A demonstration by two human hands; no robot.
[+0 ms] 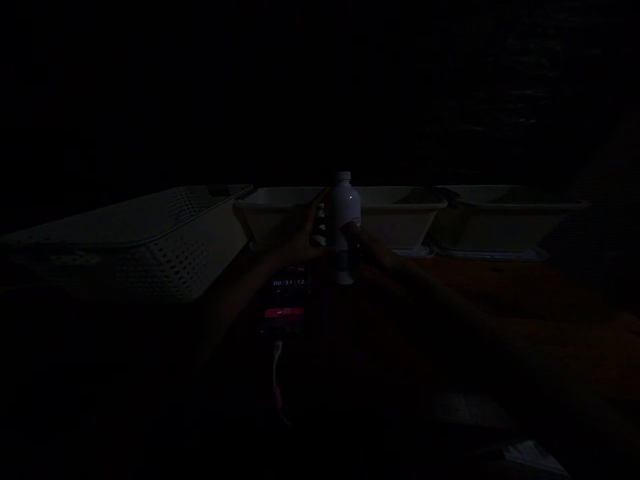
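Observation:
The scene is very dark. A white bottle [343, 220] with a white cap stands upright at the centre of the table. My left hand [306, 233] is at its left side, fingers curved against the bottle. My right hand [367, 245] reaches in from the right, its fingers on the bottle's lower right side. Both hands appear to hold the bottle.
A phone [286, 300] with a lit timer screen lies just in front of the bottle, a cable [277, 373] running toward me. A perforated white basket [150, 240] sits at the left. Two white trays [400, 217] [500, 220] stand behind the bottle, centre and right.

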